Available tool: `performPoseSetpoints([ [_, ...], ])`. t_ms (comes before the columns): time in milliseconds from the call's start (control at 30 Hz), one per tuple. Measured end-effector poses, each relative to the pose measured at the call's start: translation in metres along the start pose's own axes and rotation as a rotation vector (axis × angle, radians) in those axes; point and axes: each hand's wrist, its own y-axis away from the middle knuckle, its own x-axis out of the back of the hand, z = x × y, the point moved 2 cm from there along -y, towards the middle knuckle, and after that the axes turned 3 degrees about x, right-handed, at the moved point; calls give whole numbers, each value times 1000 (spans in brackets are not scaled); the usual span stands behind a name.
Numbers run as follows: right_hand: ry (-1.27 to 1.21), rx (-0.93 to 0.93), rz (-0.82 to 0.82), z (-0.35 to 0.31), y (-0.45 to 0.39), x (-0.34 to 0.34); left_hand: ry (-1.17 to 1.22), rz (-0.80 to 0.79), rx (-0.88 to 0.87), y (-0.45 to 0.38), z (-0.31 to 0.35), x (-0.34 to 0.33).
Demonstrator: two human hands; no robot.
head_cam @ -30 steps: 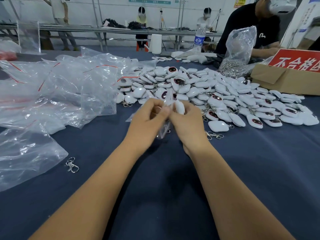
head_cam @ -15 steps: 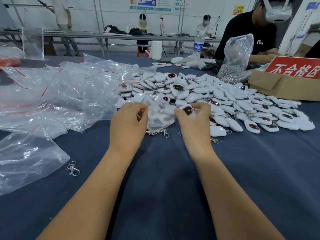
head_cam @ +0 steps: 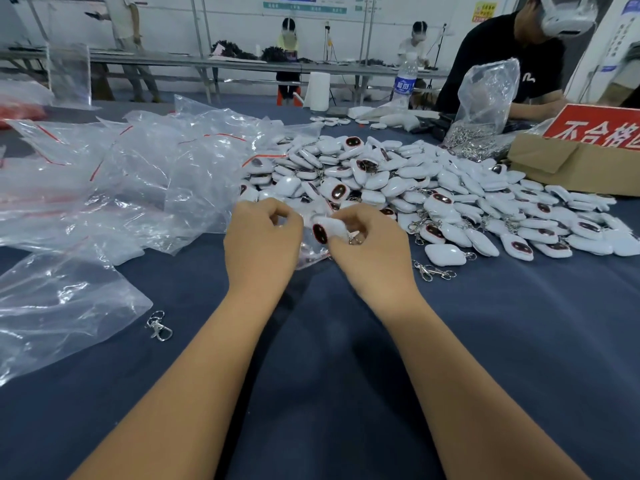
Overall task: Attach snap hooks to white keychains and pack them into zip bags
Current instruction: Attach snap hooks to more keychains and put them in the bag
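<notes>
My right hand (head_cam: 370,247) pinches a white keychain (head_cam: 325,229) with a dark red-rimmed face, its metal snap hook hanging under my fingers. My left hand (head_cam: 261,237) grips a small clear zip bag (head_cam: 311,252) whose lower edge shows between the two hands. The keychain sits at the bag's mouth; how far inside it lies I cannot tell. Behind my hands spreads a big pile of white keychains (head_cam: 450,199). Loose snap hooks lie on the cloth at the right (head_cam: 433,271) and at the left (head_cam: 159,325).
A heap of clear zip bags (head_cam: 121,181) with red strips fills the left. A cardboard box (head_cam: 571,164) with a red sign stands at the right, a bag of metal hooks (head_cam: 485,112) beside it. A person in black works across the blue-grey table (head_cam: 519,341).
My hands came apart, the right one took a keychain from the pile, and now both hands have closed in again with the keychain at the bag's mouth.
</notes>
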Motion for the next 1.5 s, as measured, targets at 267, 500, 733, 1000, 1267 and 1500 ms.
performPoseSetpoints([
  [267, -77, 30, -11, -6, -1, -2, 85, -142, -131, 7, 6, -5],
  [500, 105, 292, -24, -14, 0, -5, 359, -125, 16, 0, 3, 1],
  [733, -5, -200, -16, 0, -6, -6, 426, -49, 132, -8, 0, 9],
  [1000, -466, -178, -307, -42, -28, -46, 312, 393, -486, 3, 17, 35],
  [1267, 92, -176, 19, 11, -29, 4, -204, -193, -116, -12, -23, -3],
  [1500, 600, -57, -325, 31, -24, -7, -547, -41, -45, -20, -32, 1],
])
